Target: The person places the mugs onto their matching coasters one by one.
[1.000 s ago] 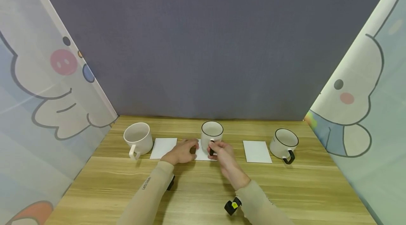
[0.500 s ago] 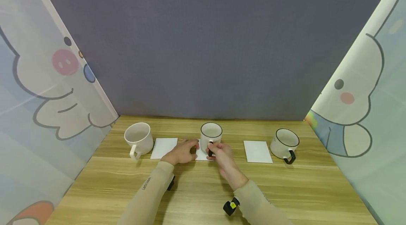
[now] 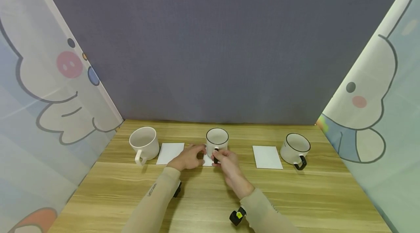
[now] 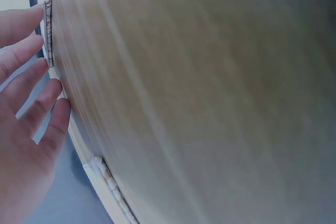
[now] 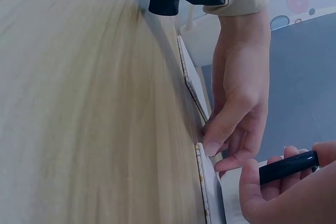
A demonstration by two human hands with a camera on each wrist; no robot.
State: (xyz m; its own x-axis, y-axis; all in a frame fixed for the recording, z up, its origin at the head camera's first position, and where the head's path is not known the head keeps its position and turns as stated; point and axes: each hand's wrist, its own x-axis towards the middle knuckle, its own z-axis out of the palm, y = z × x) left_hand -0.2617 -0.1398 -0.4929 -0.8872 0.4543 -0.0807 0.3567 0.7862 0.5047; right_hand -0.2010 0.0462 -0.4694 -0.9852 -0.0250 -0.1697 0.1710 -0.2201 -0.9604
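In the middle of the head view, a white mug with a black rim stands over a white square coaster. My right hand pinches the mug's black handle, thumb on the near side and fingers curled behind it. My left hand is at the coaster's left edge, fingertips down by it. Spread, fairly straight fingers show in the left wrist view, their tips along the coaster edge. The mug's lower right side is hidden behind my right hand.
Left of my hands lie another white coaster and an all-white mug. To the right are a third coaster and a black-rimmed mug with a black handle. A grey panel rises behind the wooden table.
The middle mug has slid slightly left and toward me over the coaster, with my right hand on its handle. My left hand stays in place.
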